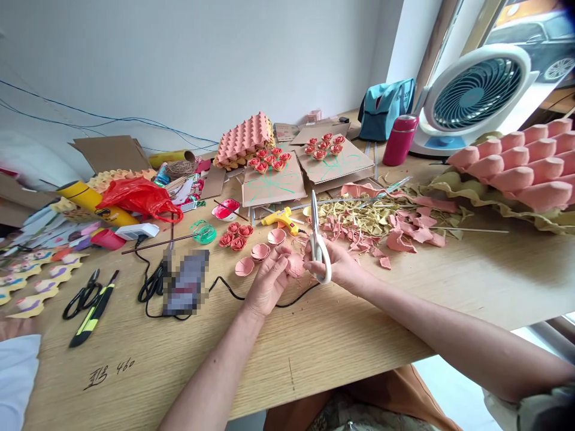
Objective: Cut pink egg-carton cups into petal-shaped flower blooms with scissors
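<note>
A pink egg-carton cup (296, 265) is pinched in the fingers of my left hand (272, 278), low over the table. My right hand (338, 267) is closed round the white handles of a pair of scissors (316, 239), blades pointing up and away, with its fingertips close to the cup. Just beyond my left hand lie several cut pink cups (260, 252). Behind them sits a cluster of red paper flowers (236, 236). A yellow glue gun (284, 220) rests on the table ahead of my hands.
Pink and olive carton scraps (381, 221) are heaped ahead to the right. Flower-topped cardboard sheets (274, 185) stand at the back. Stacked egg trays (516, 167) and a fan (476, 96) fill the right. Black scissors (85, 296), a utility knife (95, 308) and a cable (233, 293) lie left.
</note>
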{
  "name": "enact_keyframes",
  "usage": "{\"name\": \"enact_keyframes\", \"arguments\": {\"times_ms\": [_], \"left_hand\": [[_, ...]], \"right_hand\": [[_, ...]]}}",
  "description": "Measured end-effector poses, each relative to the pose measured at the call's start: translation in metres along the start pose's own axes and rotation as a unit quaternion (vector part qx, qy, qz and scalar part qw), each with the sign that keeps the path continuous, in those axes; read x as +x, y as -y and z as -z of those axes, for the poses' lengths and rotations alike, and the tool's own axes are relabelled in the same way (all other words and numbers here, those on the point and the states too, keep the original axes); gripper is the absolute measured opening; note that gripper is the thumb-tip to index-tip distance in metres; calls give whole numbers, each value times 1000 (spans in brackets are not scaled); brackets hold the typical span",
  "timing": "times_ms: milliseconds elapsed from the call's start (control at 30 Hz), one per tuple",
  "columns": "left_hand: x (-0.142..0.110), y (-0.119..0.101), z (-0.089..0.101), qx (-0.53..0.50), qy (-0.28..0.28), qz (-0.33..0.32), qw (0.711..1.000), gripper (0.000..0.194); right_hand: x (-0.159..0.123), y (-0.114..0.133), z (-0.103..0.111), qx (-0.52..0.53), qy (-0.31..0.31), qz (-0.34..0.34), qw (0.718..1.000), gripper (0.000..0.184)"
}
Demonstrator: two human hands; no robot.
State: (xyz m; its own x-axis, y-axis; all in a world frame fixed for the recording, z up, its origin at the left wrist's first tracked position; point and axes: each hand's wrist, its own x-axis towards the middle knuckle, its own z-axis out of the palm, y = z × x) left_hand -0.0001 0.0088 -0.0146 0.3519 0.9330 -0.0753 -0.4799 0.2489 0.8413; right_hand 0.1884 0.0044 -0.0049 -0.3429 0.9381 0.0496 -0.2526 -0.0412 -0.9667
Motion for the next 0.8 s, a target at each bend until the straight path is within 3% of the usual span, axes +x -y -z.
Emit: {"name": "enact_keyframes", "arguments": {"times_ms": [400, 600, 800], "left_hand": [[-1, -5, -1, 10, 21, 9, 1000, 37], [-1, -6, 0, 52, 45, -3, 998, 44], [-1, -9, -4, 49, 21, -16, 998, 37]], "right_hand": [[0, -6, 0, -4, 28, 12, 1000, 47], [1, -17, 1, -23, 0, 44, 999, 48], [-1, -12, 5, -76, -16, 76, 994, 41]]}}
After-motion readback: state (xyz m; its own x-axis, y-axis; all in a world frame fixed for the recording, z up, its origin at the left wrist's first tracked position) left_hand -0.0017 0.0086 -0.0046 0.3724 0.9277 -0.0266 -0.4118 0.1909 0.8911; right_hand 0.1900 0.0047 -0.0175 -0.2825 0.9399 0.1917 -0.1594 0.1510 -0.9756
